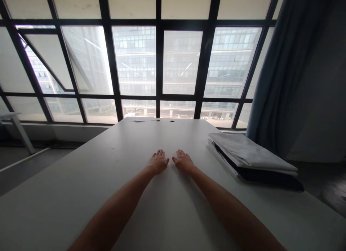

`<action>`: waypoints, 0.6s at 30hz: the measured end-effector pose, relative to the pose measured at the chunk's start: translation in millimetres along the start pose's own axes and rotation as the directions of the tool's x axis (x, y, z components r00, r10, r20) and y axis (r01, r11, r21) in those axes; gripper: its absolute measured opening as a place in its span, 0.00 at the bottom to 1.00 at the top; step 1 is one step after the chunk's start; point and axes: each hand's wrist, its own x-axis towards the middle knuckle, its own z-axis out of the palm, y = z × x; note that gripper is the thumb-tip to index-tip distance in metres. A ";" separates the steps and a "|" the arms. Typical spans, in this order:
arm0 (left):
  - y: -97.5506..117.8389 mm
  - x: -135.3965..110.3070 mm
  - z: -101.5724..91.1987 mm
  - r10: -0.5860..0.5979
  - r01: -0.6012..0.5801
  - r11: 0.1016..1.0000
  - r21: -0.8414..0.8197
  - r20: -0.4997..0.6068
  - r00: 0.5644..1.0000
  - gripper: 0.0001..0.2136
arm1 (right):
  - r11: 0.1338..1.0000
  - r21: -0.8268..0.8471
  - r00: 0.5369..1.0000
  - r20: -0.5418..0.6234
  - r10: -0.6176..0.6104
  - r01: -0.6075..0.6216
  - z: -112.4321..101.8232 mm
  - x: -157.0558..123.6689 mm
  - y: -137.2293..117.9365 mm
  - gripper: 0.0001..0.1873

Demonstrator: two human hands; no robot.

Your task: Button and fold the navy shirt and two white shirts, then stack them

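White tabletop [81, 179] lies under both bare hands, left hand [159, 162] and right hand [183, 162] palm-down, fingers loosely spread, gripping nothing, with a folded pale grey cloth bundle [251, 152] near the right edge, open table all around

The table [173, 211] is white, the folded cloth [248, 150] grey, the curtain [281, 74] blue.

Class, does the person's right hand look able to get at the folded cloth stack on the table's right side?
Probably yes: the right hand rests on the white table, with nothing between it and the folded cloth stack.
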 end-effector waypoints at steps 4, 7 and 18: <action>-1.7 -4.3 10.9 0.011 -0.010 1.000 -0.007 0.039 0.999 0.32 | 1.000 -0.006 1.000 0.014 0.021 -0.021 11.9 1.5 10.2 0.36; -3.5 -5.9 11.1 0.015 -0.015 1.000 -0.011 0.034 0.999 0.32 | 1.000 -0.010 1.000 0.006 0.021 -0.021 15.9 1.7 10.7 0.36; -6.3 1.7 18.7 -0.013 0.013 1.000 0.006 0.021 1.000 0.32 | 0.999 -0.016 0.999 -0.001 0.032 -0.032 16.5 3.9 9.2 0.36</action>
